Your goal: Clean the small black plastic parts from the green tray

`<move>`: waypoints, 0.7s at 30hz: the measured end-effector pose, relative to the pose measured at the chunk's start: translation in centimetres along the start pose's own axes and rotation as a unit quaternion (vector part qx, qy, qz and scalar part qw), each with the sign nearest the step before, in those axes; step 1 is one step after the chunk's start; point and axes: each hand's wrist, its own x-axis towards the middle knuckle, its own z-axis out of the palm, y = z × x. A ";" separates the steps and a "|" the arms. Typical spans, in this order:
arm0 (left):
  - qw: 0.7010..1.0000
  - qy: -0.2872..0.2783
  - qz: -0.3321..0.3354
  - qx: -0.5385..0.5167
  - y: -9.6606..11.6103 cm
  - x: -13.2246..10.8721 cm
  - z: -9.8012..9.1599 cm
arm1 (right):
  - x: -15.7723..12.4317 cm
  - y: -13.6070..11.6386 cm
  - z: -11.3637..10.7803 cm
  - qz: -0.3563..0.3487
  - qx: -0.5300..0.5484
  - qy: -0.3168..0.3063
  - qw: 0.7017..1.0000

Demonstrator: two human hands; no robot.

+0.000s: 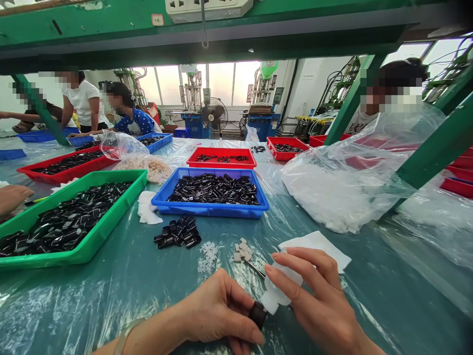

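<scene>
Small black part (pixel 257 313) pinched at the near edge of the bench (pixel 111 305), well in front of the blue tray (pixel 210 209). Left hand (pixel 221 310), grip closed on that part between thumb and fingers. Right hand (pixel 314 296), grip closed on a white cloth (pixel 275 296) pressed against the part. Behind the hands, nearer the blue tray: a loose heap of black parts (pixel 178 232), clear bits (pixel 207 256), white cubes (pixel 243 250). Left of the blue tray, a green tray (pixel 92 241) full of black parts; right of it, a clear bag (pixel 351 182).
</scene>
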 end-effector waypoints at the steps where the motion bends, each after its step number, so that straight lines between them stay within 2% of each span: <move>1: 1.000 -0.001 0.001 -0.001 0.0 0.0 0.0 | 0.1 0.0 0.0 0.000 -0.001 -0.001 1.000; 21: 1.000 -0.019 0.016 -0.003 -0.7 0.1 -0.3 | 0.3 -0.2 -0.2 -0.003 -0.010 -0.011 1.000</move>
